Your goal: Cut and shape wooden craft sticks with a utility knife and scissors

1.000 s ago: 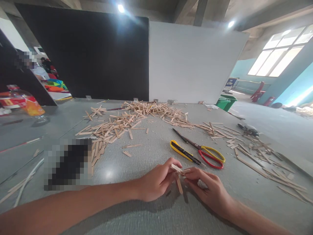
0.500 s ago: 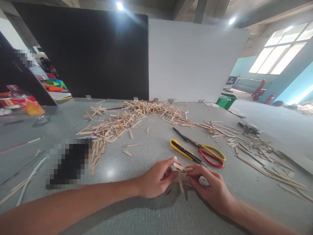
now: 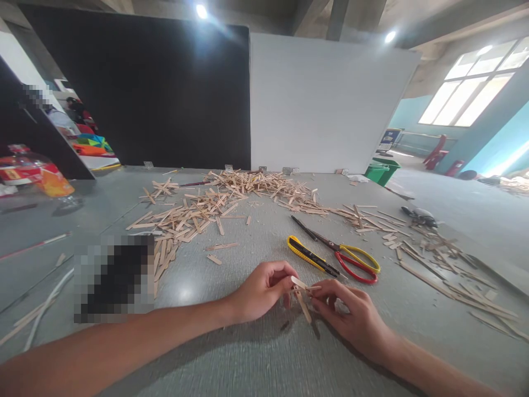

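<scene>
Just nearer the wearer than the scissors (image 3: pixel 356 262), the left hand (image 3: pixel 259 292) and right hand (image 3: pixel 359 315) pinch small joined wooden sticks (image 3: pixel 303 300) between their fingers, above the tabletop (image 3: pixel 231 358).

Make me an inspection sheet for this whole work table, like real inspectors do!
Surface: grey tabletop, with crumbs and small scraps.
Job's things: a few crossed wooden sticks, between the hands.
Clutter: big stick pile, more sticks at the right; scissors, yellow-and-black cutter, bottle; one dark thing is blurred out.
Hands: right hand pinches the crossed sticks; left hand has fingertips at them, grip unclear.
Cables: white cable at the left.
Surroundings: black panel and white panel behind; green bin, window to the right.
</scene>
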Demonstrator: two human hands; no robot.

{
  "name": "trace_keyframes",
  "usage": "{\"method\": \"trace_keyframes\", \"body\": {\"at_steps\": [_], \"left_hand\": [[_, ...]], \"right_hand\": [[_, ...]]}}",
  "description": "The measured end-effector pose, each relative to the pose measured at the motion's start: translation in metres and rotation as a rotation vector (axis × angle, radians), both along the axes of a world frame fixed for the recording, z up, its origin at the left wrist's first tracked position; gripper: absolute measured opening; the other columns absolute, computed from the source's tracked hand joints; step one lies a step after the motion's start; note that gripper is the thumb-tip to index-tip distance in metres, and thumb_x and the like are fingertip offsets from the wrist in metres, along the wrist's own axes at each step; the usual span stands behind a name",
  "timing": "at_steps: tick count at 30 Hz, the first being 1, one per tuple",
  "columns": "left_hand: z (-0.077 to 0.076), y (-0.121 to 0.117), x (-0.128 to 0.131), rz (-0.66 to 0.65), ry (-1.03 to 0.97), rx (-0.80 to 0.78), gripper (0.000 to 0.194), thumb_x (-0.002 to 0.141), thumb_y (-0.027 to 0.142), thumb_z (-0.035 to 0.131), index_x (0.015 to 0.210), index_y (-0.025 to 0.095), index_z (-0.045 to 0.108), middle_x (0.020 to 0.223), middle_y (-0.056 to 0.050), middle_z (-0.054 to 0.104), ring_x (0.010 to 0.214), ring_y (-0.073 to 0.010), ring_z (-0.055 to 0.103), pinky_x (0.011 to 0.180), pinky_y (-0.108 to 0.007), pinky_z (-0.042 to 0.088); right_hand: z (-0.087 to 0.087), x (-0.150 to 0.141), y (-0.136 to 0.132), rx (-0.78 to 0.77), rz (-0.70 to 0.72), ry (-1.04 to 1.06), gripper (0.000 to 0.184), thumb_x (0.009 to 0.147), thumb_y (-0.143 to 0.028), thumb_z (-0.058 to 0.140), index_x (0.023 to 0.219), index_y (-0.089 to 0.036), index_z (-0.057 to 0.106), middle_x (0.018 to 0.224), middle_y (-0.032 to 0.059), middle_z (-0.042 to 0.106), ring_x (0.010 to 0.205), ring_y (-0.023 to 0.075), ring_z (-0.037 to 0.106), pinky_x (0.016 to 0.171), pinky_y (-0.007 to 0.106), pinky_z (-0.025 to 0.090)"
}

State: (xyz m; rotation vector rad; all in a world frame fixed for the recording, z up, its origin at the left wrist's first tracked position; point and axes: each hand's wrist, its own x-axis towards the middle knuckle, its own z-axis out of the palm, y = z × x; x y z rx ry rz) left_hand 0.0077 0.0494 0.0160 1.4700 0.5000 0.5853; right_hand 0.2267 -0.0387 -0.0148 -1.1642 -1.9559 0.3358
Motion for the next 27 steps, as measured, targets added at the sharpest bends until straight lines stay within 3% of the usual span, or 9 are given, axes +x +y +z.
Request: {"method": "trace_keyframes", "body": {"at_steps": [5, 8, 15, 19, 27], "left_hand": [[-0.0018, -0.0001, -0.0016, 0.011, 0.004, -0.094, 0.042, 0.093, 0.052, 0.071, 0.111, 0.021, 0.048, 0.074, 0.005, 0.064, 0.058, -0.0113, 0.060, 0.054, -0.021, 0.040], [-0.0029, 0.0009, -0.0014, 0.004, 0.053, -0.086, 0.040, 0.095, 0.056, 0.066, 0.103, 0.019, 0.053, 0.073, 0.001, 0.067, 0.055, -0.0115, 0.059, 0.049, -0.021, 0.036], [-0.0027, 0.0019, 0.0000, 0.008, 0.042, -0.072, 0.048, 0.093, 0.067, 0.061, 0.092, 0.019, 0.054, 0.073, -0.006, 0.073, 0.061, -0.0172, 0.067, 0.048, -0.022, 0.039], [-0.0023, 0.0015, -0.0001, 0.007, 0.022, -0.087, 0.049, 0.093, 0.068, 0.061, 0.091, 0.020, 0.052, 0.075, -0.006, 0.074, 0.065, -0.0189, 0.071, 0.055, -0.024, 0.042], [0.0008, 0.0019, -0.0014, -0.006, 0.040, -0.110, 0.053, 0.088, 0.070, 0.067, 0.085, 0.018, 0.056, 0.068, -0.003, 0.068, 0.055, -0.0138, 0.060, 0.053, -0.024, 0.040]], "right_hand": [[0.0035, -0.0016, 0.0008, -0.028, -0.034, -0.010, 0.007, 0.103, -0.024, 0.059, 0.101, -0.023, 0.065, 0.082, 0.0003, 0.073, 0.061, 0.0139, 0.063, 0.057, 0.025, 0.053], [0.0069, -0.0021, 0.0020, -0.075, -0.048, 0.018, 0.009, 0.104, -0.026, 0.058, 0.100, -0.023, 0.065, 0.084, 0.0007, 0.075, 0.062, 0.0136, 0.064, 0.058, 0.024, 0.054], [0.0070, -0.0017, 0.0003, -0.131, -0.092, 0.038, 0.007, 0.104, -0.030, 0.060, 0.109, -0.027, 0.063, 0.091, -0.0006, 0.077, 0.068, 0.0136, 0.068, 0.064, 0.024, 0.057], [0.0028, -0.0015, 0.0004, -0.071, -0.095, 0.061, 0.028, 0.105, -0.030, 0.057, 0.132, -0.029, 0.052, 0.097, -0.0004, 0.081, 0.068, 0.0131, 0.071, 0.066, 0.023, 0.059], [0.0008, -0.0039, 0.0031, 0.063, -0.097, -0.065, 0.020, 0.108, -0.030, 0.053, 0.127, -0.030, 0.059, 0.088, -0.0032, 0.079, 0.062, 0.0130, 0.070, 0.062, 0.023, 0.060]]}}
